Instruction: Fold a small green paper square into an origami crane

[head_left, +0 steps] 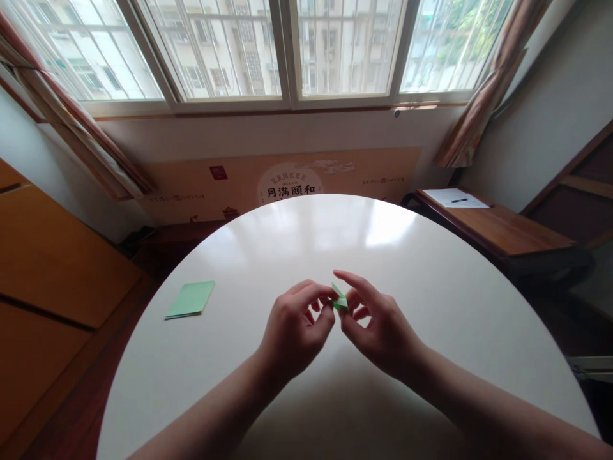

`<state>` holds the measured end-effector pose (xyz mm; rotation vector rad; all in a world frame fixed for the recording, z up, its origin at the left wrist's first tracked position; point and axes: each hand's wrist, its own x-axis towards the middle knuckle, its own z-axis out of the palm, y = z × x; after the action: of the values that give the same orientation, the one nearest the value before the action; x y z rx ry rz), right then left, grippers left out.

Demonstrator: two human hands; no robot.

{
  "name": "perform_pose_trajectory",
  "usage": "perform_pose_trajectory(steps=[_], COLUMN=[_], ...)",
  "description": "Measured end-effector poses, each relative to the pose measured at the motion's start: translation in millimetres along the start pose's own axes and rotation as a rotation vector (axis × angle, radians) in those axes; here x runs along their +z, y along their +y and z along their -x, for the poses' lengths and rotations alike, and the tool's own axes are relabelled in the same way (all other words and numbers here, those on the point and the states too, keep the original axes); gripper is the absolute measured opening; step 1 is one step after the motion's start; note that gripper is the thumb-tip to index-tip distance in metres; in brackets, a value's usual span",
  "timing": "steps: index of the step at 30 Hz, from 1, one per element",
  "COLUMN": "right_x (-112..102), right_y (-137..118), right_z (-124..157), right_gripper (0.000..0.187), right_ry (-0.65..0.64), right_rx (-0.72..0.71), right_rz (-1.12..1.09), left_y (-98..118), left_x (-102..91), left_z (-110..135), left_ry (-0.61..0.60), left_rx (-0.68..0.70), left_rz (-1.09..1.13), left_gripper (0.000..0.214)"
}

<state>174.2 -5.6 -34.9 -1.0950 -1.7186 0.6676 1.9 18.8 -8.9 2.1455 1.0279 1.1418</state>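
Observation:
A small piece of folded green paper [341, 301] is held up between my two hands, over the middle of the white round table [230, 383]. My left hand [301, 319] pinches its left side between thumb and fingertips. From the other side, my right hand [378, 319] grips the lower right part with the thumb and curled fingers, while its index finger points up and away from the paper. One pointed flap of the paper stands upward; fingertips hide part of the folds.
A stack of square green paper [190, 299] lies on the table's left side. Beyond the right edge stands a wooden desk [517, 223] with a white sheet [457, 198] and a dark pen on it. A printed cardboard panel [191, 185] leans under the window.

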Motion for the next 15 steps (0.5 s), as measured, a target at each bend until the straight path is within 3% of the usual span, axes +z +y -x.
perform_pose_trajectory(steps=[8, 15], right_x=[-4.2, -5.5], right_y=[-5.4, -5.1], right_z=[-1.9, -3.1], right_gripper=[0.047, 0.028], right_ry=[0.045, 0.08], right_rx=[-0.02, 0.01], right_rz=[0.017, -0.101], left_y=[-1.3, -2.2], left_x=[0.4, -2.9], left_z=[-2.2, -1.3], left_ry=[-0.005, -0.025], left_rx=[-0.077, -0.014], left_rz=[0.112, 0.116], left_gripper=[0.016, 0.016])
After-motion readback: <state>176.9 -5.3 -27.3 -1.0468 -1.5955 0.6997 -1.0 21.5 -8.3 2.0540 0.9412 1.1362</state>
